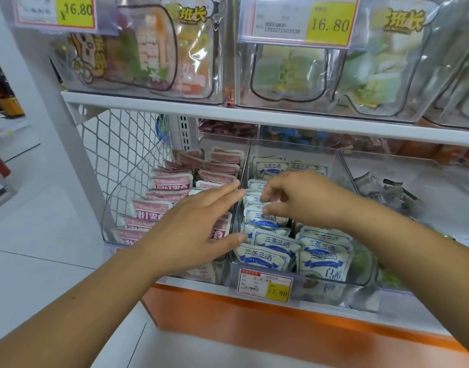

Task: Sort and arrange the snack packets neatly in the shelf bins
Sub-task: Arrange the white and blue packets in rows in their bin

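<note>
The right hand (302, 200) pinches a white-and-blue snack packet (255, 200) in the middle clear plastic bin (321, 286). The left hand (196, 229), spread flat, covers pink packets (169, 181) alongside

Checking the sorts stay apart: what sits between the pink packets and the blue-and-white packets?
In the head view, a clear bin wall separates the pink packets from the blue-and-white packets; the left hand lies across it.

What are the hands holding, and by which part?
The right hand pinches a white-and-blue packet by its top edge; the left hand holds nothing.
</note>
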Tool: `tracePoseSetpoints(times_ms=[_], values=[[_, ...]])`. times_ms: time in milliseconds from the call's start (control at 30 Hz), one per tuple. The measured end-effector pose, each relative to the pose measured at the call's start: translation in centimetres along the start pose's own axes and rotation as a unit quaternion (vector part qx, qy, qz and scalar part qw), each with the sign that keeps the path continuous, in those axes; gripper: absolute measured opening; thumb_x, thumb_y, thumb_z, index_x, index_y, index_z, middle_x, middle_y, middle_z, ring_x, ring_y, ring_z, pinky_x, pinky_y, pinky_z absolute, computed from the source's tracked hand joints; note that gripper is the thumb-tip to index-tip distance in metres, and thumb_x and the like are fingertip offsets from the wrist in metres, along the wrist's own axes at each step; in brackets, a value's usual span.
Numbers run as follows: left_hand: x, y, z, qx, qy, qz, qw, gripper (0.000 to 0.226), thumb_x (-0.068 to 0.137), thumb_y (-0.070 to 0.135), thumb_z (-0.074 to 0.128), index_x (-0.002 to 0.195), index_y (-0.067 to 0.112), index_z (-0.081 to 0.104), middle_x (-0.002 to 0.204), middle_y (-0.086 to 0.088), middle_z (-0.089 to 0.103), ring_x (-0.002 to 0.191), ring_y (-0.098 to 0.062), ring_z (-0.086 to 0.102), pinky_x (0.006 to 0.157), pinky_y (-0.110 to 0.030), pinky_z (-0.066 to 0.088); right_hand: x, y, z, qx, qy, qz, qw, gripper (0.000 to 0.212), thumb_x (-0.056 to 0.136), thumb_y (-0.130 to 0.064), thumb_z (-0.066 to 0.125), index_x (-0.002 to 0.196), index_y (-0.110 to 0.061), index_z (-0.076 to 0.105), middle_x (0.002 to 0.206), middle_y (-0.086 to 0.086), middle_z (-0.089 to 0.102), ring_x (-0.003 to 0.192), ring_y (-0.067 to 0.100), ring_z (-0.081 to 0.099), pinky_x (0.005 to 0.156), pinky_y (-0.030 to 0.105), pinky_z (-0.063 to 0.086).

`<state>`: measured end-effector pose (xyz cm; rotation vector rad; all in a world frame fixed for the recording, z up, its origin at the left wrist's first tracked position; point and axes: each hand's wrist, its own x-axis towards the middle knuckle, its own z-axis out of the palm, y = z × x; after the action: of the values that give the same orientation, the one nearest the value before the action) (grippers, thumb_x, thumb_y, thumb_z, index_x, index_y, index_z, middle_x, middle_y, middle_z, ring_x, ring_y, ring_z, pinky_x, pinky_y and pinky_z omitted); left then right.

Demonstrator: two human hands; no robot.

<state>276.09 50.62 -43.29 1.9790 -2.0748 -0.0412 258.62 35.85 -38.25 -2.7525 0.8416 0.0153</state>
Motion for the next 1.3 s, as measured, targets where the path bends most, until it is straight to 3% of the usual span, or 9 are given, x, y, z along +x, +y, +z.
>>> tracePoseSetpoints(times_ms=[133,233,367,567,700,800,933,1100,1300], values=[[-0.4,0.2,0.0,0.007,-0.009,0.001,1.0,0.084,0.082,0.078,0.031,0.15,0.046,-0.005,0.154,0.031,-0.015,0.143,0.005,0.001,0.116,-0.029,0.015,-2.0,-0.5,0.6,-0.073,-0.135,-0.008,0.988,0.032,0.088,-0.045,0.063,0.115,-0.029,0.064,0.105,-0.015,0.065,0.089,0.006,0.057,0.08,0.026,0.047],[-0.6,0.3,-0.1,0.002,-0.008,-0.001,1.0,0.086,0.083,0.076,0.037,0.151,0.043,-0.003,0.155,0.03,-0.013,0.144,0.003,0.003,0.116,-0.028,0.015,-0.7,-0.7,2.6,-0.074,-0.065,-0.027,0.995,0.022,0.085,-0.034,0.07,0.092,-0.013,0.065,0.082,-0.002,0.063,0.076,0.016,0.055,0.067,0.03,0.041],[-0.7,0.5,-0.1,0.016,0.001,0.006,1.0,0.088,0.084,0.074,0.042,0.153,0.039,0.001,0.157,0.026,-0.01,0.145,0.001,0.002,0.119,-0.029,0.013,-0.8,-0.6,3.7,0.019,-0.023,-0.013,0.999,0.02,0.085,-0.038,0.07,0.084,-0.02,0.06,0.077,-0.006,0.061,0.074,0.013,0.056,0.065,0.027,0.043],[0.6,3.0,-0.4,0.056,0.044,0.081,0.994,0.076,0.085,0.069,0.048,0.149,0.035,0.027,0.159,0.015,0.013,0.145,-0.007,0.01,0.116,-0.027,0.009,-4.9,1.4,-2.0,0.069,-0.009,-0.001,0.998,0.017,0.087,-0.046,0.064,0.099,-0.036,0.069,0.093,-0.022,0.067,0.087,-0.009,0.059,0.079,0.018,0.046],[2.3,5.5,-0.3,0.118,-0.04,0.119,0.985,0.05,0.094,0.062,0.03,0.13,0.037,0.054,0.141,0.017,0.048,0.128,-0.012,0.044,0.108,-0.03,0.029,-8.3,3.1,-0.9,-0.073,-0.091,0.018,0.993,0.033,0.08,-0.064,0.061,0.103,-0.04,0.069,0.113,-0.023,0.061,0.108,-0.001,0.054,0.096,0.03,0.044],[3.2,6.2,0.3,0.2,-0.044,0.084,0.975,0.042,0.098,0.056,0.033,0.102,0.027,0.063,0.106,0.009,0.065,0.101,-0.018,0.059,0.091,-0.03,0.034,-8.3,3.6,1.0,-0.211,-0.023,-0.008,0.977,0.025,0.084,-0.055,0.062,0.092,-0.033,0.07,0.12,-0.015,0.058,0.115,0.01,0.05,0.099,0.031,0.036],[4.0,6.5,0.6,0.21,-0.029,0.065,0.975,0.031,0.095,0.05,0.048,0.109,0.029,0.066,0.107,0.008,0.066,0.098,-0.016,0.059,0.087,-0.03,0.034,-8.4,4.5,0.9,-0.22,0.003,-0.014,0.975,0.025,0.084,-0.054,0.062,0.096,-0.033,0.07,0.122,-0.012,0.056,0.116,0.01,0.05,0.103,0.03,0.03],[4.7,6.7,0.6,0.013,-0.08,0.07,0.994,0.048,0.089,0.05,0.061,0.133,0.037,0.051,0.128,0.018,0.046,0.119,-0.006,0.041,0.098,-0.034,0.042,-8.3,5.0,-0.8,-0.111,-0.028,-0.01,0.993,0.057,0.078,-0.068,0.059,0.127,-0.04,0.052,0.124,-0.016,0.054,0.118,0.008,0.042,0.1,0.027,0.033],[5.1,6.5,0.7,0.144,-0.124,0.026,0.981,0.04,0.096,0.046,0.05,0.13,0.026,0.053,0.126,0.007,0.045,0.115,-0.014,0.046,0.088,-0.034,0.047,-6.6,5.1,-0.2,-0.218,-0.062,-0.036,0.973,0.052,0.084,-0.063,0.057,0.125,-0.03,0.053,0.121,-0.007,0.052,0.111,0.017,0.05,0.097,0.034,0.033]])
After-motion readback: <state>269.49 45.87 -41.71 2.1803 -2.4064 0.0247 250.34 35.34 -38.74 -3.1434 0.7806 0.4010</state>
